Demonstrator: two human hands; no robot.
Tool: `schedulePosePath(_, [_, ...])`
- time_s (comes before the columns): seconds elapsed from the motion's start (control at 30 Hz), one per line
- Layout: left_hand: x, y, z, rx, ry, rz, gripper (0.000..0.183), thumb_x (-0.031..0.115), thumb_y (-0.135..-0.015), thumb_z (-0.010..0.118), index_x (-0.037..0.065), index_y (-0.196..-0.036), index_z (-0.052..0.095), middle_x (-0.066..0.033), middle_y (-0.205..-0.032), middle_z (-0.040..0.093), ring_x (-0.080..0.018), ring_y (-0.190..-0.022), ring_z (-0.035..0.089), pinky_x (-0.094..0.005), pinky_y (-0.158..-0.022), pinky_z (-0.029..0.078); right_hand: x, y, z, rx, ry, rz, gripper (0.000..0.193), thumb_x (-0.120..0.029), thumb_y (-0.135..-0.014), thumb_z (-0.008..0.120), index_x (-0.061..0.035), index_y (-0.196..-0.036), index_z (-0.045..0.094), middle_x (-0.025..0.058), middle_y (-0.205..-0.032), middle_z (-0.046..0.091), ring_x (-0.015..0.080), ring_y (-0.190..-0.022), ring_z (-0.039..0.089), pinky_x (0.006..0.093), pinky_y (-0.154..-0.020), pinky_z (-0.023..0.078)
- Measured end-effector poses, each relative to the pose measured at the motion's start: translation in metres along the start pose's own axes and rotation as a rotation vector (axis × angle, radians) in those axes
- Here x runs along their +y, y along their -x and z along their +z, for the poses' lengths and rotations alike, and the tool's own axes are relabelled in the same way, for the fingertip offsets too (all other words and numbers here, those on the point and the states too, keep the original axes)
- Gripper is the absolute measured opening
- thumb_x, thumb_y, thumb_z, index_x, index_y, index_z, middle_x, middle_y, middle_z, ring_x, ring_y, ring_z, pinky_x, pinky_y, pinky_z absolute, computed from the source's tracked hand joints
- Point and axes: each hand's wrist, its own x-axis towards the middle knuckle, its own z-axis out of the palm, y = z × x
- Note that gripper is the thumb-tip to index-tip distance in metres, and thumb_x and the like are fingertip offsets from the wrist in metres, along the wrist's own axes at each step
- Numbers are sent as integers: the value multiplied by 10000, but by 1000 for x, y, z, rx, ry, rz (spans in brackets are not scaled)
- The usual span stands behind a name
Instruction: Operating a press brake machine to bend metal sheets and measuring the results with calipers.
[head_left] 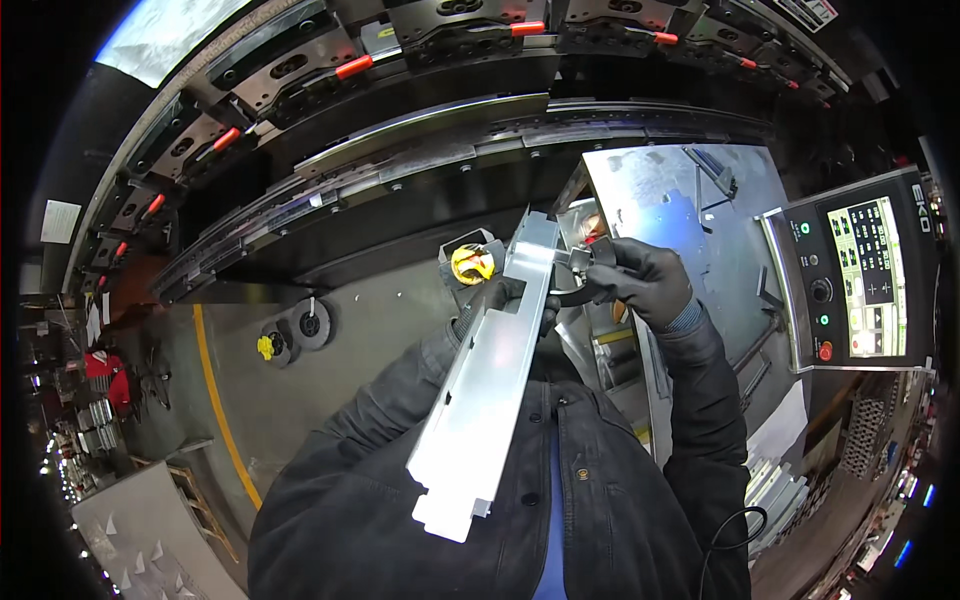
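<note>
Metal strip held up before the press.
My gloved right hand clamps a tool, perhaps calipers; left hand grips the strip, control panel alongside.

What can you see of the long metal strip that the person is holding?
The metal strip is a long, pale grey sheet-metal piece with folded edges and small notches at its near end. It slants from the person's chest up toward the machine. The gloved left hand grips it near its far end; the gloved right hand holds a small dark tool against it.

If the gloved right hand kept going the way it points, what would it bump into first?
The right hand points leftward, so it would likely meet the upper end of the long bent metal sheet part first; a small black tool sits between them. Depth is hard to judge.
</note>
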Motion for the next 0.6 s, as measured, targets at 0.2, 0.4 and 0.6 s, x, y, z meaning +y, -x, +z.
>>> schedulePosePath(0.2, [13, -6, -13, -138, 200, -140, 452, 290, -841, 418, -31, -1158, 389, -225, -1006, 531, -319, -823, 586, -395, -669, 506, 3, -8, 2, -45, -108, 46, 163, -17, -728, 593, 16, -888, 593, 22, -675, 566, 77, -543, 474, 164, -517, 393])
schedulePosePath(0.4, [16, -1, -27, -262, 358, -284, 453, 302, -856, 428, -23, -1169, 389, -229, -1037, 524, -330, -857, 584, -407, -707, 508, 3, -11, 2, -92, -150, 93, 195, -52, -720, 608, 29, -897, 602, 60, -698, 603, 82, -565, 528, 160, -525, 427])
schedulePosePath(0.6, [9, -8, -36, -179, 415, -330, 441, 272, -843, 438, -36, -1155, 391, -236, -1032, 524, -322, -816, 594, -399, -675, 517, 14, -15, -7, 30, -66, 13, 227, -54, -718, 610, 33, -927, 594, 67, -720, 608, 83, -581, 523, 167, -547, 430])
